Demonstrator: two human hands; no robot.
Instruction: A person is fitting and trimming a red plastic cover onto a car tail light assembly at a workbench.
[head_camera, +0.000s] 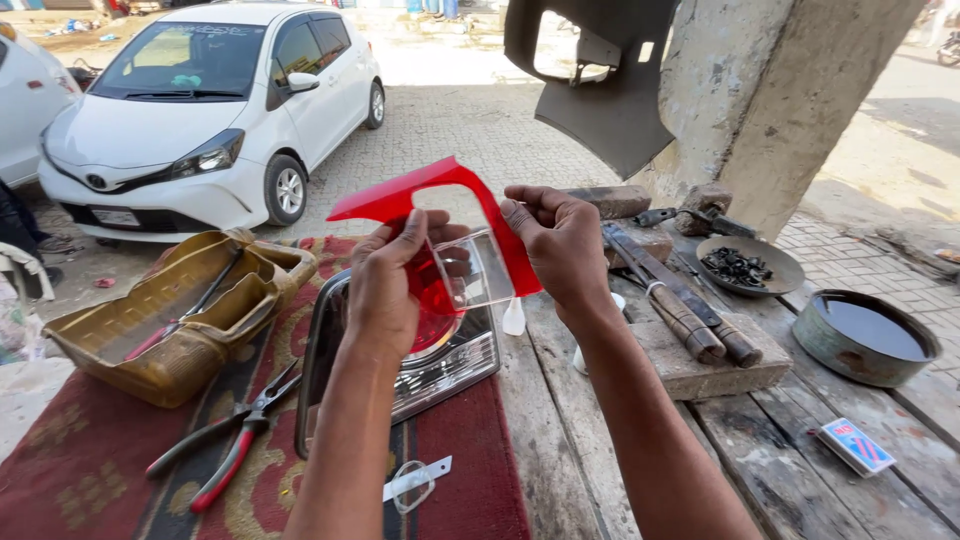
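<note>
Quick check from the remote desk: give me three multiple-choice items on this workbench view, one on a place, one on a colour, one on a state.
1. Where do the pliers lie?
A. on the red cloth
B. in the round pan
C. on the car

2. What colour is the frame of the lens cover?
A. blue
B. red
C. green

3. How is the lens cover held?
A. lying flat
B. by one hand
C. raised in both hands

A: they rest on the red cloth.
B: its frame is red.
C: left hand and right hand grip it.
</note>
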